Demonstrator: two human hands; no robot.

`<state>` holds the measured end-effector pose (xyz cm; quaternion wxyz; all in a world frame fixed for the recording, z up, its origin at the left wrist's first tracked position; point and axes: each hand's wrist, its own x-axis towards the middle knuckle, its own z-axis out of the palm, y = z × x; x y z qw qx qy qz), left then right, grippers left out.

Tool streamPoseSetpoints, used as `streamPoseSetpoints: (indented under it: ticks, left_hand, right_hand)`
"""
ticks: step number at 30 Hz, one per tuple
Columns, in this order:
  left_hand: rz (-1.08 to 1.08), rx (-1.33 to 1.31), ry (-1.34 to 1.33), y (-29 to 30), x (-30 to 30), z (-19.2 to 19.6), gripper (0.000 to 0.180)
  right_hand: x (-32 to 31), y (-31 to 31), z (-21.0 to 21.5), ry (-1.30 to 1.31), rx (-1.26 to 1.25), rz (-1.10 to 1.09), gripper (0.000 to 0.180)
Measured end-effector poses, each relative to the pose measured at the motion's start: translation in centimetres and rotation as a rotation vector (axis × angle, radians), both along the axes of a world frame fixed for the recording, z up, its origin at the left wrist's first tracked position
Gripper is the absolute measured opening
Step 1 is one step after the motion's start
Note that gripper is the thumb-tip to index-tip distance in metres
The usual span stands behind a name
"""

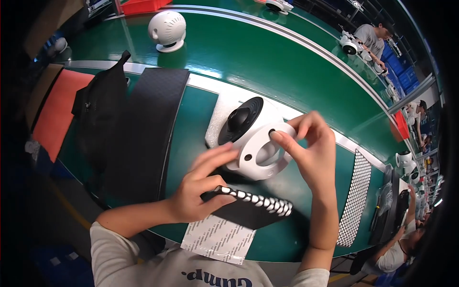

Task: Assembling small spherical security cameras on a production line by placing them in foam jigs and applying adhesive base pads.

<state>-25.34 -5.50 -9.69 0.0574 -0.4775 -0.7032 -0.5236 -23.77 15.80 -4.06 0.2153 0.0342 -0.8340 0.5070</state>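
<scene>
A white device with a round black face point(248, 115) lies tilted in front of me, its white ring-shaped base point(259, 139) turned toward me. One black round pad point(248, 157) sits on the ring's left side; another lies under my right thumb. My right hand point(313, 146) is closed on the ring's upper right, thumb pressing that pad. Between thumb and forefinger, my left hand point(201, 189) pinches a bent sheet of round pads point(256, 210), black with white spots along its curled edge. The other left fingers reach the device's left side, slightly blurred.
Printed backing paper point(217, 241) lies at the near edge, a dotted white sheet point(355, 198) to the right. A black mat point(148, 129), black bag point(103, 110) and orange sheet point(62, 112) lie left. Beyond is a green line with another white device point(167, 29); co-workers sit right.
</scene>
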Motion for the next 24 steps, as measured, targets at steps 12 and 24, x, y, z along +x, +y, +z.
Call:
streamPoseSetpoints:
  ticks: [12, 24]
  left_hand:
    - [0.043, 0.075, -0.258, -1.6, 1.6, 0.3, 0.036]
    - [0.059, 0.135, -0.101, -1.5, 0.7, -0.4, 0.038]
  right_hand:
    - [4.6, -5.3, -0.3, -0.03, 0.339, 0.364, 0.024]
    - [4.5, -6.3, 0.5, 0.146, 0.415, 0.391, 0.028]
